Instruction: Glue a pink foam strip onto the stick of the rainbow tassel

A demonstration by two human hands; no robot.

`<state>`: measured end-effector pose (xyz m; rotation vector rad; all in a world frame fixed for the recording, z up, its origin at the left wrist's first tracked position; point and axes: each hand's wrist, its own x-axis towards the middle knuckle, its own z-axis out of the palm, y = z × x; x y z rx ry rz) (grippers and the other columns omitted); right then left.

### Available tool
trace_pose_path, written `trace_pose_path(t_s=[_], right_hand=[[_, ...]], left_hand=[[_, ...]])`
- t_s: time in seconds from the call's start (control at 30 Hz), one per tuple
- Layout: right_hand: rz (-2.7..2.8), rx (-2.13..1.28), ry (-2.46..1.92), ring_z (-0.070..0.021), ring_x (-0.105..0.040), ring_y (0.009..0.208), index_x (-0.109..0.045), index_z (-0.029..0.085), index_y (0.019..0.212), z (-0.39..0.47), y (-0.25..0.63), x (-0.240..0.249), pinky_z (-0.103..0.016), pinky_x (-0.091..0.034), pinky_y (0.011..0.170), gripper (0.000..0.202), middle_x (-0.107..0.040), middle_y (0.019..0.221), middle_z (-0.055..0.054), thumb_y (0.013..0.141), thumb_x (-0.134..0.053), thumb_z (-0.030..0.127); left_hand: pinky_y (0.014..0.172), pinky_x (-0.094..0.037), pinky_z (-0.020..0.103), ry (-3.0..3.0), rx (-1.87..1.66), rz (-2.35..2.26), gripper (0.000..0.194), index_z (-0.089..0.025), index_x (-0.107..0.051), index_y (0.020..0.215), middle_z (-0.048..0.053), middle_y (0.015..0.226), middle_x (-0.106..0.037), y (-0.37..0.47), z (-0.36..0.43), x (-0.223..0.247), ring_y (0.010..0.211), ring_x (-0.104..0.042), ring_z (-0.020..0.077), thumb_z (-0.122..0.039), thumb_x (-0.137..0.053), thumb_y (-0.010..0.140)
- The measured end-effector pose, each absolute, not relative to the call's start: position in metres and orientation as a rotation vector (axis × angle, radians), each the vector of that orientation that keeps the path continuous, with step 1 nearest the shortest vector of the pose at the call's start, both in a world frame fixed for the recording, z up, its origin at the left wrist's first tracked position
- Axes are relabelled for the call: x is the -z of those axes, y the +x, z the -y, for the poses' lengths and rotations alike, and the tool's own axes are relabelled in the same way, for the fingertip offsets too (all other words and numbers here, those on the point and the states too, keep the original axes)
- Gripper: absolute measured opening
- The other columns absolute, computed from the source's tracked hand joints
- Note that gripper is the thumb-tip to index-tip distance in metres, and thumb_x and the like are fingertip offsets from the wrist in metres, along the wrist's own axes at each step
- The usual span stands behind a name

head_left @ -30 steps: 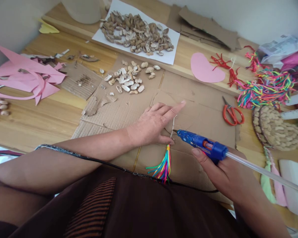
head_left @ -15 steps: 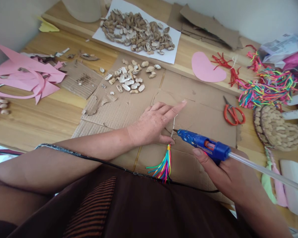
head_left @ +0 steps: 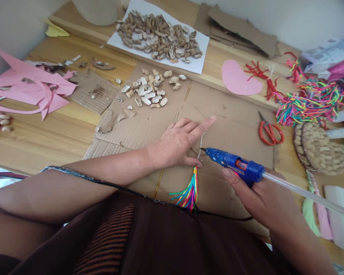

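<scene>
A blue glue gun (head_left: 235, 162) with a clear glue stick in its back is held in my right hand (head_left: 263, 202), its nozzle at a thin white string (head_left: 201, 143). My left hand (head_left: 179, 143) lies on the cardboard (head_left: 223, 114) with its fingers stretched out, index pointing right and thumb at the top of a multicoloured tassel (head_left: 190, 189). The string runs up from the tassel between thumb and index finger. My right thumb rests along the gun's side; the other right fingers are mostly hidden beneath it.
Peanut shells (head_left: 149, 89) lie on the cardboard, more on white paper (head_left: 202, 63) behind. Red-handled scissors (head_left: 271, 133), a pink paper shape (head_left: 239, 78) and colourful strings (head_left: 309, 103) are right. Pink scraps (head_left: 31, 91) lie left. A black cable (head_left: 117, 186) crosses my left forearm.
</scene>
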<state>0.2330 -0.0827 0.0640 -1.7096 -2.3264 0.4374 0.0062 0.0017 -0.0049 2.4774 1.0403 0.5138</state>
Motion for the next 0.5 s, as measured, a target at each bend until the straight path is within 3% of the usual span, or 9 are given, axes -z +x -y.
trace_pose_path(t_s=[0.5], right_hand=[[2.331, -0.435, -1.712, -0.0242, -0.068, 0.064, -0.070, 0.023, 0.087, 0.0843, 0.2324, -0.0672, -0.031, -0.047, 0.056, 0.032, -0.067, 0.066, -0.004, 0.097, -0.052, 0.047]], left_hand=[[0.104, -0.040, 0.044, 2.475, -0.523, -1.034, 0.120, -0.019, -0.011, 0.160, 0.015, 0.140, -0.054, 0.0058, -0.0026, 0.0064, 0.128, -0.045, 0.0321, -0.055, -0.083, 0.071]])
